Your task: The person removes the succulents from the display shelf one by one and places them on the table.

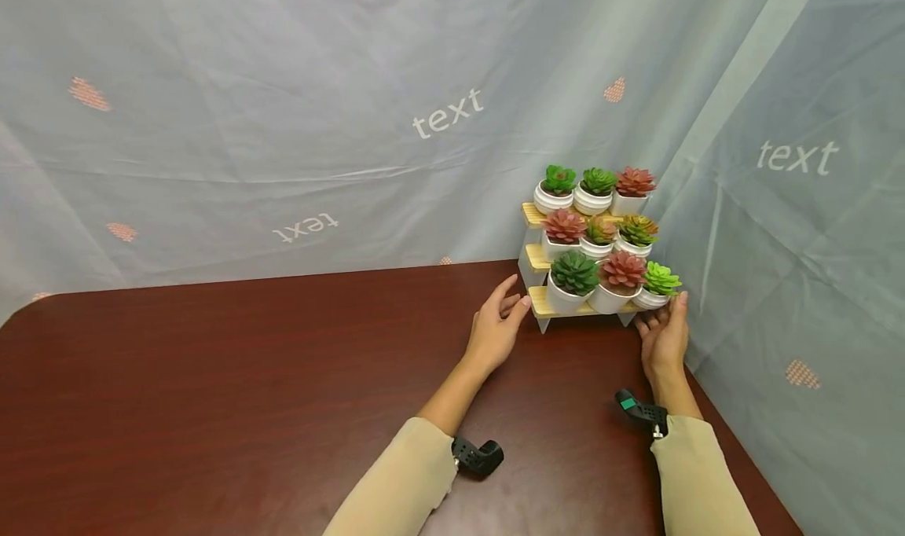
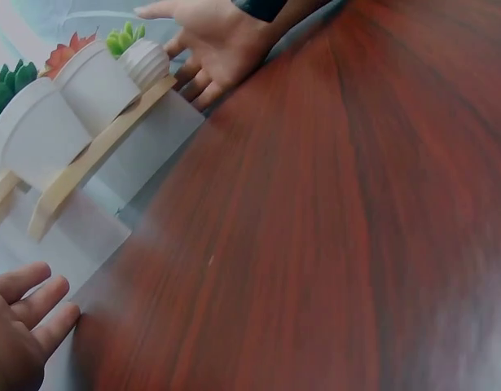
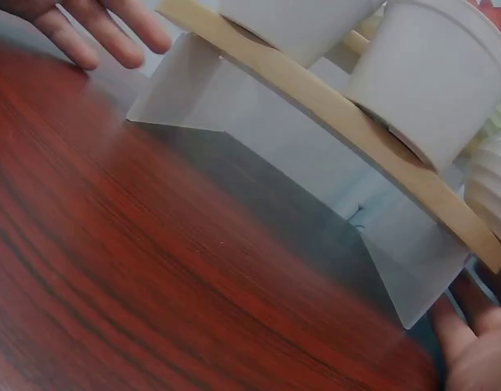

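A three-tier plant stand (image 1: 539, 303) with wooden shelves and white side panels stands at the table's far right and holds several small succulents in white pots. My left hand (image 1: 498, 328) lies open, fingers straight, with the fingertips at the left end of the bottom shelf (image 2: 87, 163); I cannot tell if they touch it. My right hand (image 1: 665, 335) is open at the stand's right end, its thumb up beside the light green succulent (image 1: 661, 279) in its ribbed pot (image 2: 146, 61). Under the shelf (image 3: 331, 106), the white panel (image 3: 413, 252) stands just before my right palm (image 3: 478, 350).
The dark red wooden table (image 1: 247, 379) stretches left and toward me. A pale blue curtain (image 1: 283, 127) hangs close behind the stand and along the right side (image 1: 813, 284). Black camera mounts (image 1: 477, 456) sit on both wrists.
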A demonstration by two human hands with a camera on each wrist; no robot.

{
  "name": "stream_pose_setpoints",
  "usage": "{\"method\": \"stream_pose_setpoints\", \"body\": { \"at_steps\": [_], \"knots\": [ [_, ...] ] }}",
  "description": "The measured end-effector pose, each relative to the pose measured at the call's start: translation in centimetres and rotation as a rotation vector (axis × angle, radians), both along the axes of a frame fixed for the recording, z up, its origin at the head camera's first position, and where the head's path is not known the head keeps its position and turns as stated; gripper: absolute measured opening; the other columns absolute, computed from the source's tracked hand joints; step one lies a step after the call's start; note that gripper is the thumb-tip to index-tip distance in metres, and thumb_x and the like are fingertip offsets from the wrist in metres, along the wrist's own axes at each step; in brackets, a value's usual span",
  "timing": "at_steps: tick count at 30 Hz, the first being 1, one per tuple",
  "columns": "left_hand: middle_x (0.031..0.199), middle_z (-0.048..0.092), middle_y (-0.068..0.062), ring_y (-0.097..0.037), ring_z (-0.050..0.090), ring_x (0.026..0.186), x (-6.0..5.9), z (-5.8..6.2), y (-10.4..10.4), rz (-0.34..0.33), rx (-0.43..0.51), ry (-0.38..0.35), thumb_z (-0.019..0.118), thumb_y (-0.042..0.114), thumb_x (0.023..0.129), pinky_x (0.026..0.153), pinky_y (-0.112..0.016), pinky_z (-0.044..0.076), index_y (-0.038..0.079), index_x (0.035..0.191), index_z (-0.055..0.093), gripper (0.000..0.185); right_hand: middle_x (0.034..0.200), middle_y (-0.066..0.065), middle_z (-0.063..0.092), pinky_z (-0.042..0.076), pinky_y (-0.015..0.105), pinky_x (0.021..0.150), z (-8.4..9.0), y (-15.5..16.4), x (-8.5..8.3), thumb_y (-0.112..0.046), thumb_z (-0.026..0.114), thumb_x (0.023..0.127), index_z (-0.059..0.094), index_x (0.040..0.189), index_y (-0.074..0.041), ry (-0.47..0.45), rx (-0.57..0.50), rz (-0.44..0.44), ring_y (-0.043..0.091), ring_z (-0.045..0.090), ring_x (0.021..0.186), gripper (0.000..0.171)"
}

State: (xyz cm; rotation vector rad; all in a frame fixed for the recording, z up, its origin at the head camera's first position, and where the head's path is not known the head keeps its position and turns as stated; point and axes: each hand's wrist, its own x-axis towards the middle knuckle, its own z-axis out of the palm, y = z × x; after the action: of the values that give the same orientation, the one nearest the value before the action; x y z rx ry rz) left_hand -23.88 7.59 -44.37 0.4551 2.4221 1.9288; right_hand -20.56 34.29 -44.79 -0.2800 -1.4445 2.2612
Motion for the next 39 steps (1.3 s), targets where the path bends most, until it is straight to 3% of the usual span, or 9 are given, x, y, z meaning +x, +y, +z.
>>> {"method": "stream_pose_setpoints", "body": {
  "at_steps": [4, 8, 11, 15, 21, 31, 39],
  "knots": [
    [0.139, 0.064, -0.015, -0.027, 0.065, 0.126, 0.2, -0.1, 1.0, -0.011, 0.015, -0.022, 0.055, 0.041, 0.103, 0.106, -0.046, 0.055, 0.027, 0.155, 0.042, 0.056, 0.140, -0.004, 0.053, 0.044, 0.028, 0.112, -0.6, 0.1, 0.3, -0.054, 0.023, 0.108, 0.024, 0.160, -0.014, 0.038, 0.000, 0.093, 0.011, 0.050, 0.127, 0.066],
    [0.136, 0.066, -0.013, -0.025, 0.065, 0.124, 0.1, -0.1, 1.9, -0.016, 0.006, -0.025, 0.058, 0.038, 0.102, 0.106, -0.044, 0.055, 0.024, 0.155, 0.043, 0.057, 0.128, -0.007, 0.061, 0.052, 0.022, 0.097, -1.0, 0.0, 0.3, -0.044, 0.037, 0.109, 0.031, 0.153, -0.011, 0.122, -0.033, 0.113, 0.008, 0.058, 0.116, 0.056],
    [0.133, 0.069, -0.011, -0.023, 0.067, 0.122, 0.1, -0.1, 2.5, -0.010, 0.000, -0.021, 0.061, 0.036, 0.101, 0.104, -0.042, 0.057, 0.022, 0.154, 0.045, 0.056, 0.130, -0.007, 0.059, 0.053, 0.019, 0.095, -1.0, 0.1, 0.0, -0.037, 0.042, 0.109, 0.035, 0.150, -0.012, 0.136, 0.008, 0.113, 0.007, 0.059, 0.117, 0.048],
    [0.132, 0.069, -0.010, -0.021, 0.067, 0.121, -0.1, -0.1, 2.9, 0.006, 0.015, -0.021, 0.063, 0.029, 0.100, 0.103, -0.040, 0.057, 0.019, 0.152, 0.047, 0.055, 0.133, -0.005, 0.056, 0.054, 0.018, 0.096, -0.8, 0.2, -0.5, -0.018, 0.051, 0.107, 0.039, 0.147, -0.012, 0.120, 0.063, 0.095, 0.006, 0.058, 0.120, 0.043],
    [0.132, 0.067, -0.014, -0.022, 0.066, 0.121, -0.2, 0.0, 3.2, 0.027, 0.085, -0.059, 0.065, 0.021, 0.097, 0.103, -0.042, 0.057, 0.016, 0.150, 0.050, 0.055, 0.133, -0.001, 0.057, 0.057, 0.016, 0.091, -0.8, 0.5, -1.0, 0.010, 0.059, 0.095, 0.043, 0.144, -0.013, 0.088, 0.090, 0.067, 0.008, 0.058, 0.119, 0.056],
    [0.132, 0.067, -0.015, -0.023, 0.068, 0.118, -0.3, -0.4, 3.5, 0.016, 0.143, -0.108, 0.066, 0.018, 0.097, 0.102, -0.042, 0.057, 0.020, 0.150, 0.051, 0.055, 0.130, -0.002, 0.058, 0.059, 0.015, 0.086, -1.0, 1.3, -0.9, 0.022, 0.066, 0.084, 0.043, 0.146, -0.012, 0.003, 0.167, 0.028, 0.007, 0.064, 0.112, 0.074],
    [0.130, 0.068, -0.016, -0.022, 0.068, 0.117, -0.4, -0.7, 3.4, 0.005, 0.156, -0.100, 0.066, 0.016, 0.096, 0.104, -0.043, 0.056, 0.018, 0.149, 0.052, 0.055, 0.123, -0.004, 0.062, 0.059, 0.014, 0.083, -1.1, 2.1, -1.0, 0.026, 0.068, 0.078, 0.050, 0.136, -0.017, -0.041, 0.222, 0.034, 0.005, 0.068, 0.105, 0.073]
  ]
}}
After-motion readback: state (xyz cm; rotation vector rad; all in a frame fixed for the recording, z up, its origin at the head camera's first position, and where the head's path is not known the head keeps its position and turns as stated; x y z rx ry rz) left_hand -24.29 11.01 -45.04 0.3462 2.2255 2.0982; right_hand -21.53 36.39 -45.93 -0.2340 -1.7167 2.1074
